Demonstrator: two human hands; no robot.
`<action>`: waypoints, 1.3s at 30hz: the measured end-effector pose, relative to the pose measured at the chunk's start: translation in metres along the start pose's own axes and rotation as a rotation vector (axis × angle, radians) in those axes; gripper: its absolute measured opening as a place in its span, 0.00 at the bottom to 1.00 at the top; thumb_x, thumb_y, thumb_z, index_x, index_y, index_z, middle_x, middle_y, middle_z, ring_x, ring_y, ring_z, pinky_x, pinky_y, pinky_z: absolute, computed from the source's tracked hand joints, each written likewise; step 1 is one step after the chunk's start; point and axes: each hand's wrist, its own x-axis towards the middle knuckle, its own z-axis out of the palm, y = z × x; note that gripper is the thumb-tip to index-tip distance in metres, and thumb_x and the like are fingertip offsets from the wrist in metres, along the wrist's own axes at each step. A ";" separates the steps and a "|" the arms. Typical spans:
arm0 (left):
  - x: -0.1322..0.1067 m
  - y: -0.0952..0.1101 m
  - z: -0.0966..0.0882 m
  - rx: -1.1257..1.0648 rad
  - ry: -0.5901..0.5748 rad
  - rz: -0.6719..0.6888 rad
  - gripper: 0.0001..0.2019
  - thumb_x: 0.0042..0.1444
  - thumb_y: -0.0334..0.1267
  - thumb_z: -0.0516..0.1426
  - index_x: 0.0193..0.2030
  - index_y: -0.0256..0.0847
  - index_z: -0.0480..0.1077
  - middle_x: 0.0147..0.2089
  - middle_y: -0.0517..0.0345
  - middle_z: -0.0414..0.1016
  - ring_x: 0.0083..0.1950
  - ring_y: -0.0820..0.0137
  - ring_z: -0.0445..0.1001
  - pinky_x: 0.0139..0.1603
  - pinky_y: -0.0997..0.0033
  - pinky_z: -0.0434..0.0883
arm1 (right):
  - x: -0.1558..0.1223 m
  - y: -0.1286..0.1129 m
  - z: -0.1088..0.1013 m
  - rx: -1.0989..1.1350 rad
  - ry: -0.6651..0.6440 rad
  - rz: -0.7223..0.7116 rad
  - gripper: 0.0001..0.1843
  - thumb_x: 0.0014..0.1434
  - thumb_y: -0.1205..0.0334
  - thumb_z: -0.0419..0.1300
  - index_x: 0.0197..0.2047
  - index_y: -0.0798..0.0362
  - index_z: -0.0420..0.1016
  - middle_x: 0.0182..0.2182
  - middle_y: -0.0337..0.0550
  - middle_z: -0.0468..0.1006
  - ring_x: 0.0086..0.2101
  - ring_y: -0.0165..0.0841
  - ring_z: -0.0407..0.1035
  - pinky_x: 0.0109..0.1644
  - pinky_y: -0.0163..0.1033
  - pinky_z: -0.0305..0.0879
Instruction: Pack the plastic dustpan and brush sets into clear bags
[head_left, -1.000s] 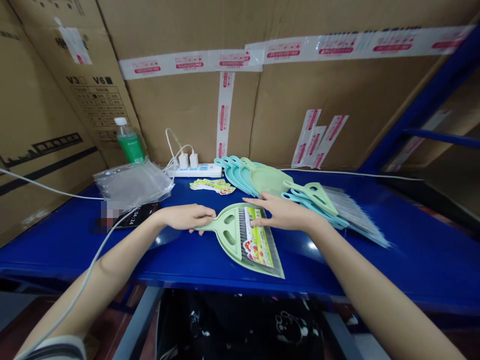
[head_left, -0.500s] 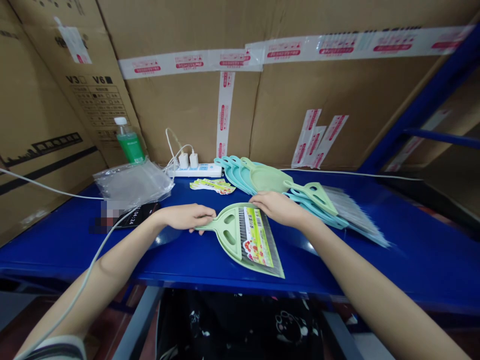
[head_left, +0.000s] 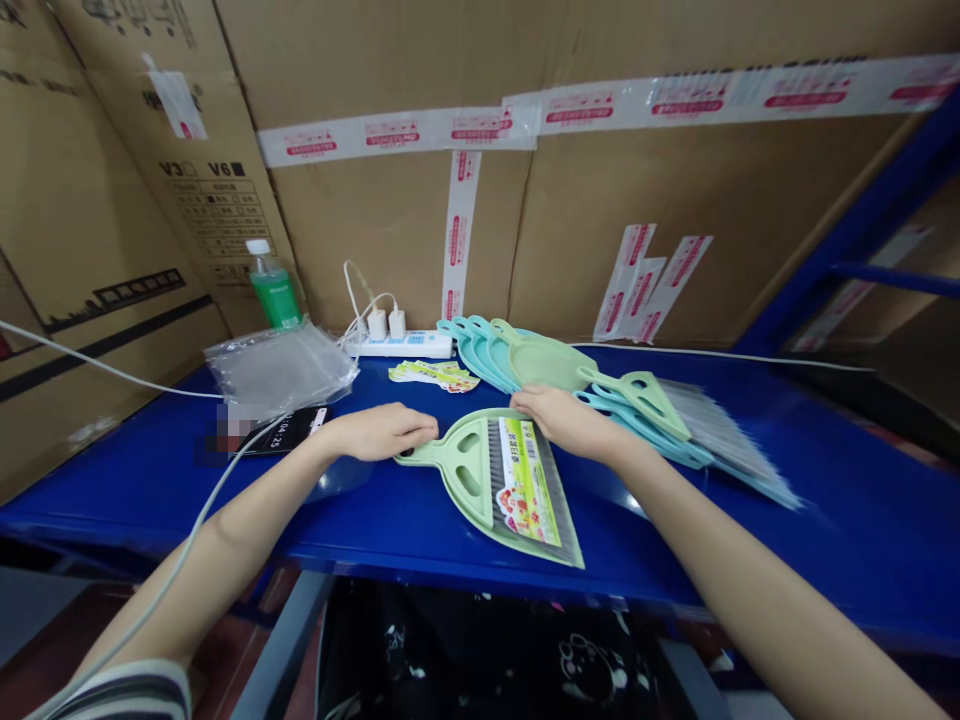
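Observation:
A light green dustpan (head_left: 501,538) lies on the blue table with a matching hand brush (head_left: 454,440) nested in it. A yellow and white label card (head_left: 531,480) lies over the grey bristles. My left hand (head_left: 386,431) is closed at the handle end, fingers curled together over its far side; the handle's hole shows below them. At the pan's far edge, my right hand (head_left: 559,418) pinches the rim by the label's top; its fingertips are partly hidden.
Blue and green dustpans (head_left: 544,360) overlap at the back. Right of them lies a pile of hand brushes (head_left: 652,408). Label cards (head_left: 435,375), a power strip (head_left: 412,346), clear plastic bags (head_left: 281,365), a green bottle (head_left: 276,295) and a phone (head_left: 289,430) are on the left. Cardboard (head_left: 375,215) walls the back.
The view has shifted slightly, so everything sits a little further right. My left fingers have moved toward the handle's far side, uncovering its end. My right hand keeps to the rim.

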 end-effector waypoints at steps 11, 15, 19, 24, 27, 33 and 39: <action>-0.009 0.004 -0.009 0.767 0.504 -0.802 0.18 0.54 0.23 0.44 0.50 0.28 0.66 0.45 0.34 0.70 0.50 0.54 0.70 0.42 0.63 0.67 | -0.003 0.006 -0.001 0.099 0.003 -0.023 0.17 0.52 0.79 0.48 0.38 0.53 0.70 0.37 0.47 0.76 0.39 0.38 0.70 0.39 0.37 0.60; -0.010 0.000 -0.008 0.699 0.419 -0.903 0.26 0.54 0.22 0.43 0.61 0.23 0.57 0.46 0.29 0.71 0.49 0.53 0.72 0.42 0.63 0.66 | -0.003 0.004 -0.004 0.048 0.019 -0.014 0.14 0.57 0.76 0.46 0.35 0.54 0.69 0.34 0.49 0.75 0.37 0.38 0.69 0.41 0.38 0.61; -0.007 -0.005 -0.008 0.609 0.317 -0.892 0.31 0.52 0.23 0.46 0.65 0.24 0.50 0.41 0.32 0.76 0.46 0.55 0.75 0.43 0.64 0.65 | -0.004 0.002 -0.004 -0.001 0.016 0.001 0.16 0.64 0.70 0.42 0.34 0.54 0.69 0.34 0.51 0.75 0.36 0.39 0.69 0.40 0.39 0.61; -0.007 -0.007 -0.012 0.600 0.327 -0.884 0.29 0.52 0.23 0.46 0.64 0.23 0.53 0.38 0.35 0.77 0.46 0.56 0.76 0.44 0.63 0.63 | -0.003 0.003 -0.003 0.022 0.000 0.001 0.16 0.64 0.70 0.42 0.40 0.54 0.71 0.38 0.50 0.76 0.40 0.39 0.70 0.41 0.39 0.61; -0.009 -0.005 -0.014 0.623 0.329 -0.870 0.27 0.52 0.22 0.47 0.61 0.23 0.57 0.40 0.34 0.77 0.49 0.55 0.74 0.46 0.63 0.63 | -0.003 0.003 -0.004 0.011 -0.004 0.002 0.16 0.64 0.70 0.42 0.40 0.54 0.71 0.39 0.50 0.76 0.40 0.40 0.70 0.40 0.39 0.61; -0.010 -0.003 -0.012 0.622 0.333 -0.845 0.24 0.52 0.19 0.46 0.57 0.21 0.62 0.41 0.31 0.77 0.55 0.53 0.69 0.45 0.63 0.63 | -0.005 0.002 -0.004 -0.026 0.013 0.014 0.14 0.62 0.71 0.44 0.33 0.52 0.68 0.33 0.49 0.75 0.36 0.38 0.70 0.37 0.37 0.60; -0.011 -0.002 -0.013 0.620 0.343 -0.841 0.22 0.53 0.19 0.43 0.54 0.24 0.65 0.41 0.32 0.76 0.51 0.55 0.71 0.42 0.64 0.64 | -0.004 0.002 -0.004 -0.002 -0.003 0.073 0.12 0.59 0.74 0.45 0.31 0.52 0.66 0.30 0.47 0.74 0.33 0.38 0.69 0.33 0.37 0.57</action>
